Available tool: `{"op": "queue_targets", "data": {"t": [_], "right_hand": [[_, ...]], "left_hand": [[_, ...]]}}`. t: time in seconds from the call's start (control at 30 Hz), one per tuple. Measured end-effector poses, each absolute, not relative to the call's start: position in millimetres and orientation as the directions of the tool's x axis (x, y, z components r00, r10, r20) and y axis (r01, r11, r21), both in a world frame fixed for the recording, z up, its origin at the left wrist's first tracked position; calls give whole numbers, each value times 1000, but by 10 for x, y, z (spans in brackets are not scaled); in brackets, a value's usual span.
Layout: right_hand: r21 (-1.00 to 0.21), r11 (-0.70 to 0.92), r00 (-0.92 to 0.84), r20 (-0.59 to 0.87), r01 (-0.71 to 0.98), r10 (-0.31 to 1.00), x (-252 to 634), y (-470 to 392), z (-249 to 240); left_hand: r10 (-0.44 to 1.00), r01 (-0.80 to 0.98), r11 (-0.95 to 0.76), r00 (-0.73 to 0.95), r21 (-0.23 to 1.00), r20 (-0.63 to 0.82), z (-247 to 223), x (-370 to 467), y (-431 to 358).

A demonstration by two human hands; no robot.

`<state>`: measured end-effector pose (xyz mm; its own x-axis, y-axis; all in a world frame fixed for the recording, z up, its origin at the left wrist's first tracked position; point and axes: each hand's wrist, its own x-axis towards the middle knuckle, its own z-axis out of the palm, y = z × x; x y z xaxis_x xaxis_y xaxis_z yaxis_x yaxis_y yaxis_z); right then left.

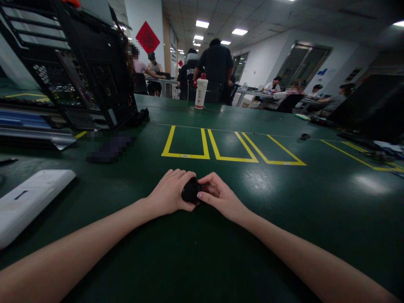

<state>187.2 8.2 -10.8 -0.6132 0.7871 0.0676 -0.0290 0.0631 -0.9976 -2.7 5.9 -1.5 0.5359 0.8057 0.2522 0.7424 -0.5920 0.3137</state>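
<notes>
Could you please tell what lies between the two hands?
The head view shows a small black object between the left hand and right hand, touched by both.

Ceiling lights [202, 24] glow above white walls [263, 54] and a green table [202, 265].

— What finish does the green bench [252, 235] have?
— Smooth, with a soft sheen where light reflects. The yellow tape [233, 159] looks flat and matt.
— And the small black object [189, 191]?
— Smooth plastic, by its look, faintly glossy. The white device [34, 193] looks like smooth, shiny plastic too.
— The computer case [107, 80]?
— Black metal, it seems, mostly matt, with perforated panels.
</notes>
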Motion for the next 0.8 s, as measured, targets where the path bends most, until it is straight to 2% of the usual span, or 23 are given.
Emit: {"op": "queue_targets", "data": {"t": [0.13,0.4,0.67,0.8], "right_hand": [[-998,62,-609,29,33,793,1882,92,-95],[-996,89,-637,79,-17,766,1891,84,-141],[-996,82,-606,51,23,794,1877,83,-104],[-996,83,-644,57,10,763,1901,83,-107]], "left_hand": [[804,736,-595,537,323,255,-10,-24,60],[804,754,-592,528,283,274,-61,-27,76],[805,737,-593,533,324,261,-22,-22,58],[808,741,-589,529,323,259,-20,-24,57]]}}
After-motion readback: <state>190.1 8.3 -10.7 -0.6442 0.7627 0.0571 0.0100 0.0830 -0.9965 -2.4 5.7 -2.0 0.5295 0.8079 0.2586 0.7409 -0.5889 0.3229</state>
